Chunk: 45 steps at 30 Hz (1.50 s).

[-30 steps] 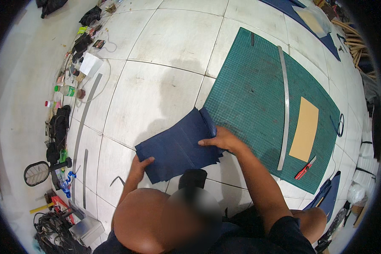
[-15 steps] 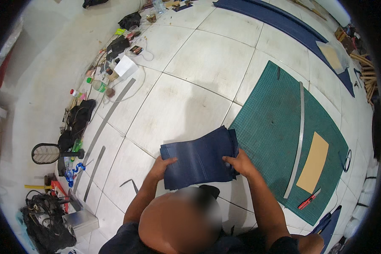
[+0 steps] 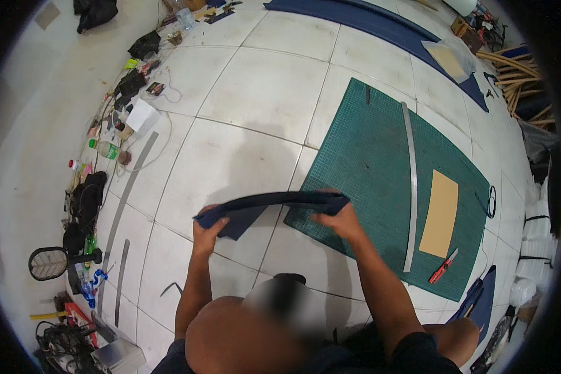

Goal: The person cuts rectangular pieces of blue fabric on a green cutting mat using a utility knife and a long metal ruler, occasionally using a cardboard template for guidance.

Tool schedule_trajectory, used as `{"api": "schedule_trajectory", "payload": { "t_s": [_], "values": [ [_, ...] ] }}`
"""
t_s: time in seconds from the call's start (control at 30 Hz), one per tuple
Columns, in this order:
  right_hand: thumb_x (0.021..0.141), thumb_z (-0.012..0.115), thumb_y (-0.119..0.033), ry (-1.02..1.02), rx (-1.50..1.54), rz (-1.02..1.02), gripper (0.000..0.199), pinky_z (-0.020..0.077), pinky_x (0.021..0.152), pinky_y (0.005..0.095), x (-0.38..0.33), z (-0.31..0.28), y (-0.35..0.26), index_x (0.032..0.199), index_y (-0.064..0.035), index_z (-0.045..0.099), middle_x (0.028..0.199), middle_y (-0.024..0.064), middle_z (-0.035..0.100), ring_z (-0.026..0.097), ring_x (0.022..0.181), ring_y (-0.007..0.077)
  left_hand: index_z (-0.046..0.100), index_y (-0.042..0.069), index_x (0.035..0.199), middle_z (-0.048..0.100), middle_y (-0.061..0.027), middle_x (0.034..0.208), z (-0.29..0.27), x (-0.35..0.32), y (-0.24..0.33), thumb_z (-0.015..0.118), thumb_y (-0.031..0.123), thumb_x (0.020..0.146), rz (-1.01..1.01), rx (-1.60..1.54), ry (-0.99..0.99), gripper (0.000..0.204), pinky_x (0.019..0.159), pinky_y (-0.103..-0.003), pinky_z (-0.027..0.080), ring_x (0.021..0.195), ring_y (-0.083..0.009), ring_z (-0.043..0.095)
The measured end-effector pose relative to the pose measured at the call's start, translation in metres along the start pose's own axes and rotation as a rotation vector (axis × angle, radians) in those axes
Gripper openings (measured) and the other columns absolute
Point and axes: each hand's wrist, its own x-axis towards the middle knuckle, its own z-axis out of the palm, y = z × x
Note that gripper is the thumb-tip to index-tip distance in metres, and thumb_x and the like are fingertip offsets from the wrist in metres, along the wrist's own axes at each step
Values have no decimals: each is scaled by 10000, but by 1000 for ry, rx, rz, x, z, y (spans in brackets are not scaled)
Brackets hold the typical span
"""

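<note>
A stack of dark blue sheets (image 3: 274,199), leather-like or cloth, is held up between my two hands, seen nearly edge-on and bowed upward in the middle. My left hand (image 3: 208,227) grips its left end, thumb on the near side. At the right end, my right hand (image 3: 338,219) is closed round the stack, above the near left part of a green cutting mat (image 3: 368,168). One corner of a sheet hangs down beside my left hand. On the mat lie a long metal ruler (image 3: 410,187), a tan rectangular card (image 3: 439,214) and a red utility knife (image 3: 442,267).
Grey strips (image 3: 128,193) lie on the tiled floor at left. Bottles (image 3: 109,149), a racket-shaped swatter (image 3: 48,263) and black bags line the left wall. A long blue roll of material (image 3: 368,25) stretches across the far side. Bundled canes (image 3: 520,81) stand at far right.
The stack has tilted from facing me flat to nearly edge-on and now bows upward. Both hands still grip its ends, my left hand further left. The whole view has shifted somewhat.
</note>
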Motion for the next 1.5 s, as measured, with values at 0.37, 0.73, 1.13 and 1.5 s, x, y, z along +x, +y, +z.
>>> {"api": "schedule_trajectory", "payload": {
  "t_s": [0.37, 0.73, 1.13, 1.5],
  "values": [
    [783, 872, -162, 147, 240, 200, 430, 539, 834, 323, 40, 22, -12, 1129, -51, 642, 1045, 67, 697, 654, 936, 166, 722, 19, 1035, 722, -36, 934, 37, 31, 17, 812, 108, 828, 58, -9, 79, 242, 774, -294, 526, 812, -132, 652],
    [771, 764, 7, 76, 206, -44, 483, 525, 969, 344, 16, 3, -9, 1208, -61, 570, 1188, 79, 645, 630, 1099, 195, 506, 58, 1273, 630, -85, 1152, 23, 14, 0, 732, -63, 779, 129, -283, -16, 557, 875, -287, 518, 1031, -146, 602],
    [762, 743, -49, 182, 45, 86, 472, 535, 895, 336, 39, 15, -2, 1206, 12, 596, 1106, 94, 679, 649, 1005, 167, 702, 9, 1027, 714, -12, 917, 30, 21, 8, 771, 44, 838, 64, 14, -37, 204, 749, -267, 521, 820, -105, 646],
    [851, 767, -105, 66, 117, 109, 378, 563, 873, 355, 39, 12, -17, 1181, 24, 634, 1054, 111, 720, 698, 938, 226, 702, 5, 1139, 737, -59, 1072, 34, 22, 11, 759, 63, 868, 86, 4, -38, 283, 893, -312, 524, 975, -150, 674]
  ]
}}
